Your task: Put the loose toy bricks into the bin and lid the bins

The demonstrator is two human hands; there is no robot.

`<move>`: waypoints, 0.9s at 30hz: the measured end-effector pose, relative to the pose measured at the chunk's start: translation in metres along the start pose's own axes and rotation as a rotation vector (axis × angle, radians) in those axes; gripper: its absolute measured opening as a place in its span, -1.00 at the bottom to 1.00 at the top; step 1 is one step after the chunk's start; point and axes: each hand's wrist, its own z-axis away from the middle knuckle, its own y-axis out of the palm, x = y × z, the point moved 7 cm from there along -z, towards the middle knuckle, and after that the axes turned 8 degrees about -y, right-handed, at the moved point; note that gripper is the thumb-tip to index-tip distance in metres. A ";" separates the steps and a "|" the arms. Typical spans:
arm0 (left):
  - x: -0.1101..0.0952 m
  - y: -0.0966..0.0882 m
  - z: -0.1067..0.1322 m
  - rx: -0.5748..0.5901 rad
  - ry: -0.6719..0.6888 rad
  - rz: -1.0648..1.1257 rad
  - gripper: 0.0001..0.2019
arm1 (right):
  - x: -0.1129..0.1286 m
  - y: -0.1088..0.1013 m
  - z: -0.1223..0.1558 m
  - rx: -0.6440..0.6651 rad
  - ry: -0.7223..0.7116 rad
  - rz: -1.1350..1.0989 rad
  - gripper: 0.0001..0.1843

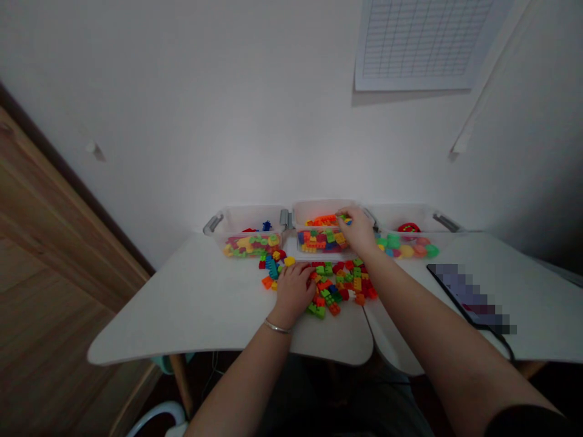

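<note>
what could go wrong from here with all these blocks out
Some loose blocks around the left hand could get pushed off the near edge of the table. Those by the seam might slip through where it widens. The right hand, at the middle box, could knock a block over its rim.

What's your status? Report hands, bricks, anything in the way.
Right hand over middle bin, grip unclear. Left hand at loose bricks. Tablet-like device off to the right, out of the way.
</note>
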 end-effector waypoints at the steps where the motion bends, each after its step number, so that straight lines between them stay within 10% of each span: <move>1: 0.000 0.000 0.000 0.003 -0.002 -0.001 -0.69 | -0.001 0.004 0.001 0.017 0.004 0.023 -0.83; 19: -0.002 -0.002 0.002 0.004 -0.001 -0.010 -0.70 | 0.013 0.009 0.018 0.154 -0.138 0.077 -0.72; 27: -0.004 -0.002 0.001 0.002 0.012 -0.010 -0.71 | 0.066 -0.015 0.047 0.122 -0.250 -0.031 -0.74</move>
